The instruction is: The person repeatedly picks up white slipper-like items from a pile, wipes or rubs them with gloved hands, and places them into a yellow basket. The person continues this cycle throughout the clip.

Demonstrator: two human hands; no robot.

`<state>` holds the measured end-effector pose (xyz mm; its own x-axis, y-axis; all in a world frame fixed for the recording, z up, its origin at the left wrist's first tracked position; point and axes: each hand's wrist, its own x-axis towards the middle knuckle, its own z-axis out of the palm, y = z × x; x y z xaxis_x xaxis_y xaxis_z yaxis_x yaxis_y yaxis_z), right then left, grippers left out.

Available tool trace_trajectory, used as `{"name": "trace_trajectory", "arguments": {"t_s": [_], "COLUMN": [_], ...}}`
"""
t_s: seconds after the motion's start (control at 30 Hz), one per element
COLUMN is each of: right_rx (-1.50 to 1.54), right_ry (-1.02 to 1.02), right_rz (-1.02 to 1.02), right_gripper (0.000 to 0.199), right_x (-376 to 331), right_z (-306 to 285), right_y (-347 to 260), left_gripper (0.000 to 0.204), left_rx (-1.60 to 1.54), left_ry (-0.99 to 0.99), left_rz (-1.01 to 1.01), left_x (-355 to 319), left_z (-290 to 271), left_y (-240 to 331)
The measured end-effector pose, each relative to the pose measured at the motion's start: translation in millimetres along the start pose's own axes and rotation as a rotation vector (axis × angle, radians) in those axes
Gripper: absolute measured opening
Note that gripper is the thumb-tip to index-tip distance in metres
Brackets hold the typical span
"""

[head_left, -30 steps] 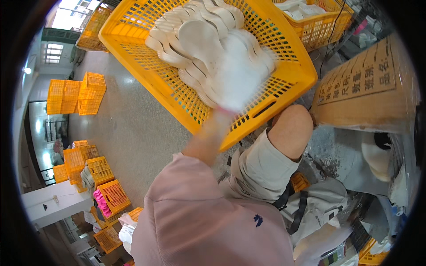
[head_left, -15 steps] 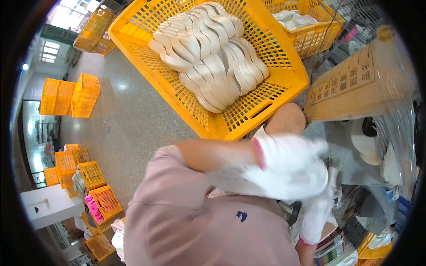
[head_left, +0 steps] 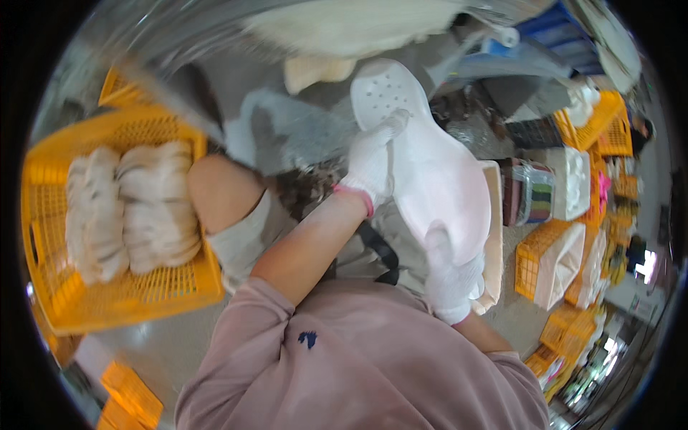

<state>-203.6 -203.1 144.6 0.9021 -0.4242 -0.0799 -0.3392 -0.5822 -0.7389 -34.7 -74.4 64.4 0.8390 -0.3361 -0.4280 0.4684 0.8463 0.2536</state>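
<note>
You're handling a white sole (head_left: 448, 175) in front of you: left grip (head_left: 371, 159) is clasping its middle, right grip (head_left: 453, 283) holding its near end. Yellow crate (head_left: 154, 297) is sitting left. Next move is probably calling for steady two-handed support.

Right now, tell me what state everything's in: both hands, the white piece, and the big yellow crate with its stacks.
Left hand's grip: white-gloved, closed around the piece near its perforated end.
Right hand's grip: white-gloved, thumb over the other end; fingers mostly hidden.
White piece: held in both hands, outside the crate.
Yellow crate: open-topped, partly filled.
White stacks: packed together in rows.
</note>
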Motion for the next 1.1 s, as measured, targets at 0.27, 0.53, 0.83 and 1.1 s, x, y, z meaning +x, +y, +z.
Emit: {"name": "trace_trajectory", "arguments": {"t_s": [0.27, 0.53, 0.83, 1.1], "right_rx": [0.202, 0.043, -0.116, -0.734], "right_ry": [-0.141, -0.097, -0.123, 0.000], "right_rz": [-0.182, -0.589, -0.731, -1.278], "right_gripper": [0.049, 0.020, 0.014, 0.023], "right_x": [109.1, 181.1, 227.0, 273.5], "right_z": [9.0, 79.5, 99.5, 129.2], "right_y": [-64.1, -65.3, -84.9, -69.0], "left_gripper": [0.041, 0.050, 0.098, 0.078], "left_rx": [-0.042, 1.655, 1.910, 1.091], "left_ry": [-0.080, -0.080, 0.612, -0.017], "left_rz": [0.180, 0.935, 0.406, 0.028], "left_x": [78.6, 156.9, 1.5, 8.8], "left_z": [11.7, -98.3, -64.5, -74.2], "left_y": [15.0, 83.4, 109.5, 90.9]}}
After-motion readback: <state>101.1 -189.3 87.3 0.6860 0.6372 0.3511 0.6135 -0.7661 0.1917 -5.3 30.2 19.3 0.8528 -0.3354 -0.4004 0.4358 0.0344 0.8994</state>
